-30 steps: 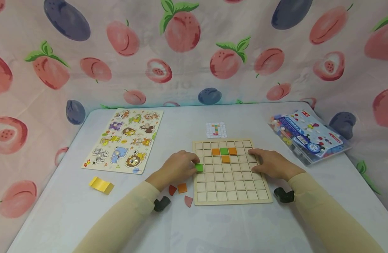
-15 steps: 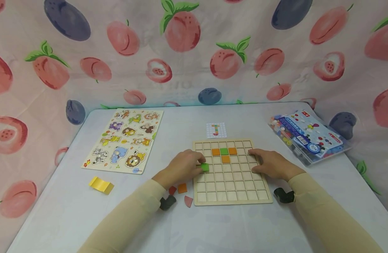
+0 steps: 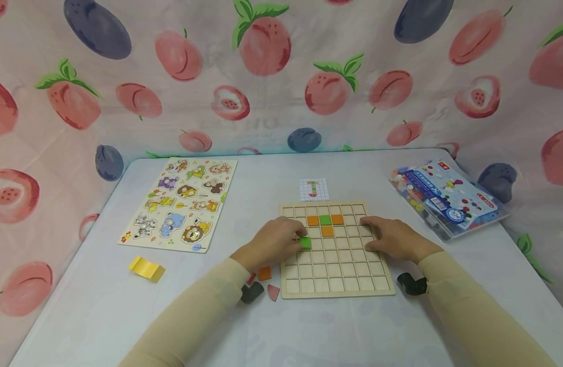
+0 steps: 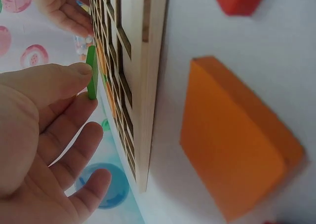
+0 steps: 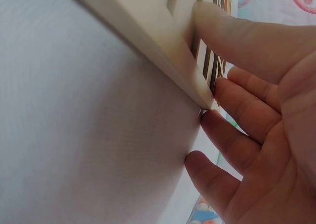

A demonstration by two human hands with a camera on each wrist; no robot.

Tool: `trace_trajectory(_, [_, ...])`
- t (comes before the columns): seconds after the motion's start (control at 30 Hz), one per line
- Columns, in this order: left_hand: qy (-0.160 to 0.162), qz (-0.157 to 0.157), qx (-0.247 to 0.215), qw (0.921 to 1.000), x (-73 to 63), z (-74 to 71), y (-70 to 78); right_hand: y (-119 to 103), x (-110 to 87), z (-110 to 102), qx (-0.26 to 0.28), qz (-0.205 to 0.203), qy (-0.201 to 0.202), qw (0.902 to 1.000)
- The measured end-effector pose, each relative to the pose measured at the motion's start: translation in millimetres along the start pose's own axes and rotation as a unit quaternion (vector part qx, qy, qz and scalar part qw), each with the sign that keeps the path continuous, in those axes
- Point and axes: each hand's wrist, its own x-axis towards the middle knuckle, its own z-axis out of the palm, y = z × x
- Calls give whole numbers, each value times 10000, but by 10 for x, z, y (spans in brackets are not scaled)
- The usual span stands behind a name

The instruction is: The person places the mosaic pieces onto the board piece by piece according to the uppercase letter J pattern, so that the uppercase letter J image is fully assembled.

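My left hand (image 3: 281, 238) pinches a green square tile (image 3: 305, 243) between thumb and fingertip over the left part of the wooden grid board (image 3: 338, 284). In the left wrist view the tile (image 4: 92, 72) stands edge-on, the other fingers spread loosely below it. On the board lie a green tile (image 3: 325, 219) between two orange tiles (image 3: 313, 220), with another orange tile (image 3: 327, 231) below. My right hand (image 3: 398, 237) rests at the board's right edge, its thumb (image 5: 232, 34) on the top face and some fingertips along the side.
Left of the board lie an orange tile (image 3: 265, 273) and red quarter-round pieces (image 3: 273, 292). A pattern card (image 3: 314, 189) sits behind the board. An animal puzzle (image 3: 178, 204) and yellow strip (image 3: 146, 269) are at left, a clear plastic case (image 3: 451, 196) at right.
My left hand has moved right with the green tile, from the board's left border to over its left-hand squares. The right hand has stayed in place.
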Motion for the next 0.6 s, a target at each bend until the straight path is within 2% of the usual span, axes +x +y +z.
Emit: trace_trajectory(0.6, [-181,22,-13,9998,130,98,97,-6,-7,5,-22,11,14,10000])
